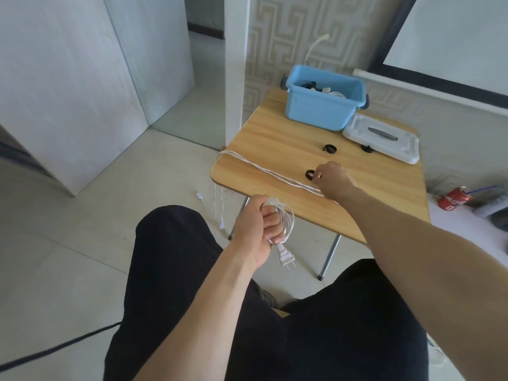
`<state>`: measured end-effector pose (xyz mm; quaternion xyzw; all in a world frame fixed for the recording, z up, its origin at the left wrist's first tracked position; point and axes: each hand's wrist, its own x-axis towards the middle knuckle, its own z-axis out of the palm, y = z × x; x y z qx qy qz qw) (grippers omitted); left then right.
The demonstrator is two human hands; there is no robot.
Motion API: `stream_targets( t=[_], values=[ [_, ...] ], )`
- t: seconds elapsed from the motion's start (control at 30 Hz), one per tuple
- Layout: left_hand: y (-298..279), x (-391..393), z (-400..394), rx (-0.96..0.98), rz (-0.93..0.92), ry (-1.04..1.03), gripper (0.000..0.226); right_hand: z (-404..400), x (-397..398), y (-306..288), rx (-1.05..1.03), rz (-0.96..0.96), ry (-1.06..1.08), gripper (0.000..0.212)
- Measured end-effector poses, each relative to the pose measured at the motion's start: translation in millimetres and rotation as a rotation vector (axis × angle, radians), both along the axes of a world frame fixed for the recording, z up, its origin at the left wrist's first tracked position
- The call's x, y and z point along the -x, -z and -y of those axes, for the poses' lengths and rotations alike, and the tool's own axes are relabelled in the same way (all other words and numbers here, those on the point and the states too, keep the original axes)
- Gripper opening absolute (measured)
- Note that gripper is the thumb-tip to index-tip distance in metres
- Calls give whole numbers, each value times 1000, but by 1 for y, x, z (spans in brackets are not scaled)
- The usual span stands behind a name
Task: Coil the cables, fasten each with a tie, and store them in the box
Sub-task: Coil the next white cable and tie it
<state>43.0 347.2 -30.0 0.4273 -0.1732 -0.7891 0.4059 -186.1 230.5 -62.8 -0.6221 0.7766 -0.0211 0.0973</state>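
The left hand (pixel 257 224) is held off the near edge of the tabletop (pixel 288 138), above the floor (pixel 96 243), with its fingers (pixel 275 225) curled tight round a coiled white cable (pixel 286 218); the cable's two-pin plug (pixel 368 260) hangs down below the fist. The right hand (pixel 331 176) reaches over the tabletop near its middle, and its fingertips pinch a black tie (pixel 309 175) that lies looped on the wood. Just beside that hand, loose white cables (pixel 264 169) run from the left corner of the tabletop across to the near edge; their ends drop over the left edge, and small connectors (pixel 199 196) rest on the floor tiles. A second black tie (pixel 329 148) lies further back on the tabletop, well apart from both hands, and a third black tie (pixel 367 148) sits touching the near edge of a white lid (pixel 384 140) at the right back corner. The blue box (pixel 316 111) stands open at the back edge of the tabletop, just beside the lid, with dark and white cables inside it and one white cable (pixel 316 46) arching up above its rim. A red drinks can (pixel 455 198) lies on its side on a surface off the tabletop's right edge. The person's black trousers (pixel 316 325) fill the lower part of the view.
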Motion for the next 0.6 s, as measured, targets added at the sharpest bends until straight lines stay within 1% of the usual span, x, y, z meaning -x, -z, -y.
stream_targets(
  t=[0.07,0.13,0.17,0.2,0.27,0.3,0.33,0.37,0.43,0.47,0.53,0.6],
  values=[
    [1,-1,2,38,18,-8,48,-16,-13,-9,210,189,106,23],
    [5,0,7,82,52,-7,47,-49,-32,-17,419,483,232,21],
    [7,-1,10,102,79,4,47,-68,-45,-19,479,660,290,20],
    [8,2,10,117,92,30,46,-91,-54,-22,519,845,349,19],
    [10,7,10,146,132,104,45,-133,-73,-26,534,1290,468,17],
    [12,11,10,174,187,142,44,-151,-79,-28,498,1504,501,16],
    [13,14,7,209,241,193,41,-168,-84,-29,450,1649,521,15],
    [14,16,5,254,284,258,38,-180,-87,-27,393,1710,522,16],
    [12,20,1,365,334,397,33,-194,-90,-24,309,1688,490,20],
    [11,20,0,423,361,448,26,-196,-90,-23,298,1666,474,21],
    [10,25,-3,514,445,484,26,-198,-85,-24,317,1634,454,19],
    [12,28,-4,550,516,466,21,-198,-80,-29,315,1593,453,16]
  ],
)
